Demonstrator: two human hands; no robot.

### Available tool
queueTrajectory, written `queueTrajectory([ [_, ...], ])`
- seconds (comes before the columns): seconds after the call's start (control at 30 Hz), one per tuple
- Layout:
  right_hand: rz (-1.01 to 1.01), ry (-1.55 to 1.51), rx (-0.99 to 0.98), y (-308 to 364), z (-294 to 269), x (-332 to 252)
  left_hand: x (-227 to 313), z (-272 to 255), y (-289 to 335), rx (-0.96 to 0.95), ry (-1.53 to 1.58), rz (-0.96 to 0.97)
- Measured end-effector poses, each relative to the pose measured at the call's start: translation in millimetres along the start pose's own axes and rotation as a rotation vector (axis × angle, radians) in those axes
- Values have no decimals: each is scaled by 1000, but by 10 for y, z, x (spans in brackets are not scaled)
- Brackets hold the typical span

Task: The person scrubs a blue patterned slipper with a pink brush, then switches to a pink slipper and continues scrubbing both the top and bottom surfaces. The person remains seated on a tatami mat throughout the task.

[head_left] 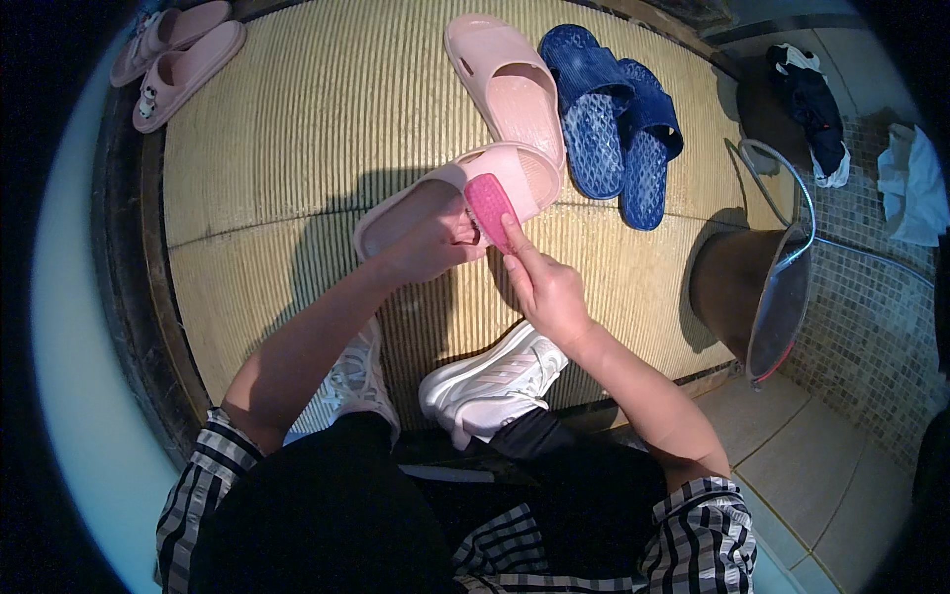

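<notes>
A light pink slipper [420, 205] lies slantwise on the ribbed mat, the near one of two alike. My left hand [431, 246] is closed on its near side, with the fingers curled at the strap. In my right hand [546, 287] is a bright pink scrubbing brush [488, 205]. Thumb and fingers grip its near end, and its back faces up over the slipper's strap. The bristles are mostly hidden under it. Just beyond, the other light pink slipper [507, 79] touches the near one and looks wet.
Dark blue slippers [614, 119] with whitish, wet-looking soles stand right of the pink pair. A brown bucket [727, 282] with a raised handle is at the right, with dark clothing [809, 114] behind it. More pink slippers [188, 74] are far left. My white sneakers [490, 381] are near.
</notes>
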State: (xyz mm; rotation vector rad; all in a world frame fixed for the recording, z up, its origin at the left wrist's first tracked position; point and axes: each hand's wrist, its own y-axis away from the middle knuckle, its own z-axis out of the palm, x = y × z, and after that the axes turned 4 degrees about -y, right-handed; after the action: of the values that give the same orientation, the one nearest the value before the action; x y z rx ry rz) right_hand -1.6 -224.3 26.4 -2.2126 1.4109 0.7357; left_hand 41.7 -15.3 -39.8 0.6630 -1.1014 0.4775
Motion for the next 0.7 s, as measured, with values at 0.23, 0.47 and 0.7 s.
queueTrajectory([
  [0.23, 210, 57, 65, -63, -54, 320, 45, -37, 32, -5, -212, -80],
  [0.47, 59, -48, 38, 63, 96, 142, 105, 91, 55, 100, -38, 0],
  [0.7, 295, -86, 255, -149, -160, 532, 250, 64, 13, 79, -480, -50],
])
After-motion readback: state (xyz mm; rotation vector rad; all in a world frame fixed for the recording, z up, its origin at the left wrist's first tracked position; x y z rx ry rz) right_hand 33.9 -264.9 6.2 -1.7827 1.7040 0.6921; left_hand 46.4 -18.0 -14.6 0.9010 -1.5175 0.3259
